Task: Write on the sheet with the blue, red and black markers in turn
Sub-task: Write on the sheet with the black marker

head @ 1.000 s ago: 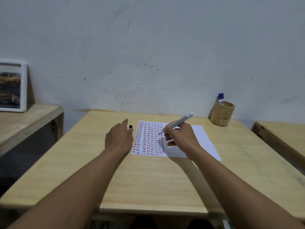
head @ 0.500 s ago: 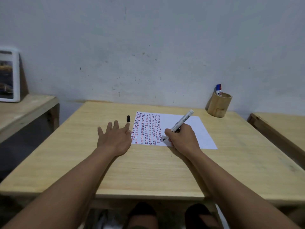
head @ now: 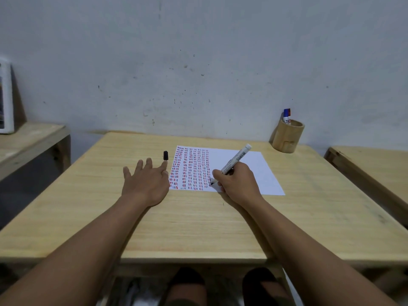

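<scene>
A white sheet (head: 258,171) lies on the wooden table (head: 198,228), its left half filled with columns of short red, blue and black marks. My right hand (head: 237,181) grips a white-barrelled black marker (head: 236,159), with the tip touching the sheet near its lower edge. My left hand (head: 145,183) rests flat on the table just left of the sheet, fingers spread. The marker's black cap (head: 165,155) stands upright beyond my left fingertips. A blue-and-red-capped marker (head: 286,115) sticks out of the bamboo cup (head: 287,136) at the back right.
A second wooden table (head: 373,166) stands to the right. A wooden shelf (head: 28,140) with a white-framed picture (head: 5,98) is at the left. A grey wall rises just behind the table. My knees show under the front edge.
My left hand let go of the black cap, pulled back and spread flat beside the sheet. My right hand brought the marker tip down towards the sheet's lower edge. The view tilted downward.
</scene>
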